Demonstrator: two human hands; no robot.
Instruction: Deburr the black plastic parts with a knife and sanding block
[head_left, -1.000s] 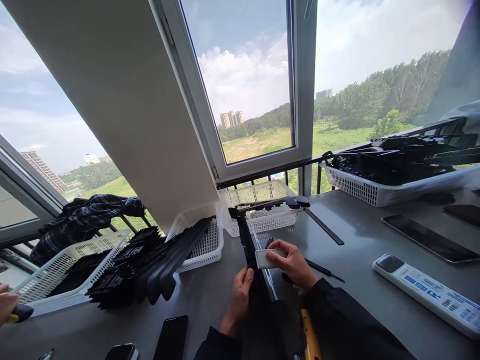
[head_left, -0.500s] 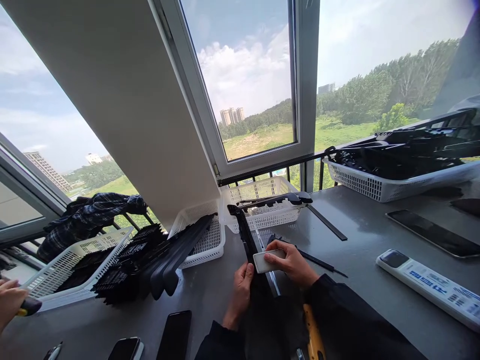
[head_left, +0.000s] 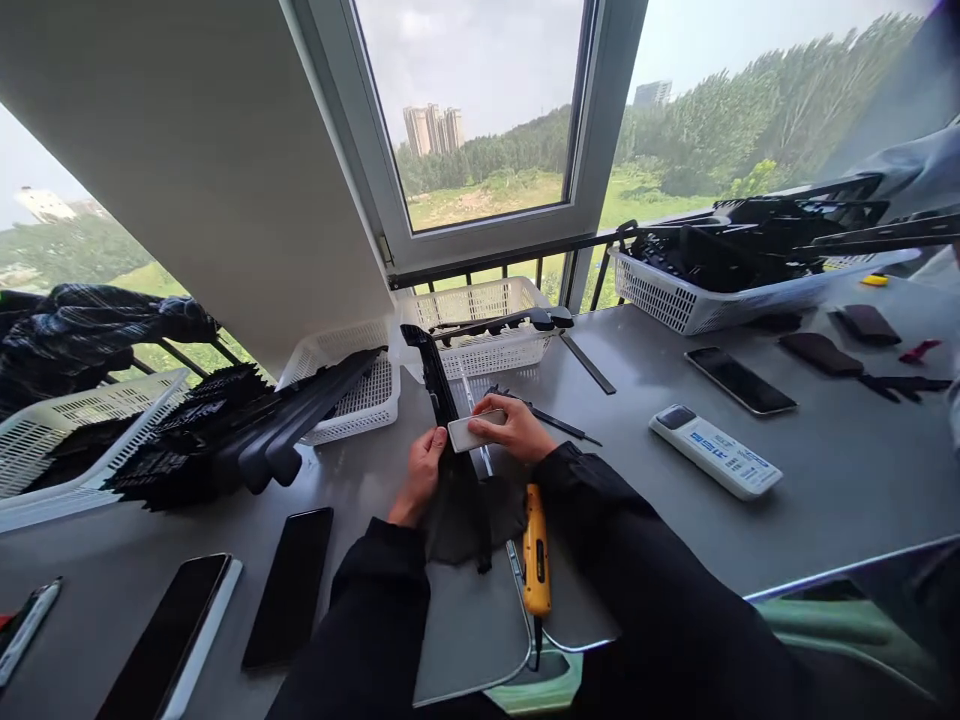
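A long black plastic trim piece runs away from me, its far end raised and its near part broad and dark. My left hand is closed on its left edge, thumb on top. In my right hand is a small whitish rectangular block, pinched between thumb and fingers and laid across the trim piece. The block seems to touch the piece; its underside is hidden. A yellow-handled tool with a dark cord lies just below my right wrist. Under my hands, a shiny narrow strip partly shows.
White baskets with black parts line the window side, another basket at right. Stacked black trims lie left. Phones, a white labelled device, a slim black tool and a dark flat strip lie on the grey table.
My view has tilted down, showing more of the near table edge and yellow tool. Another person's hand at far left has left the view. Both my hands keep their holds.
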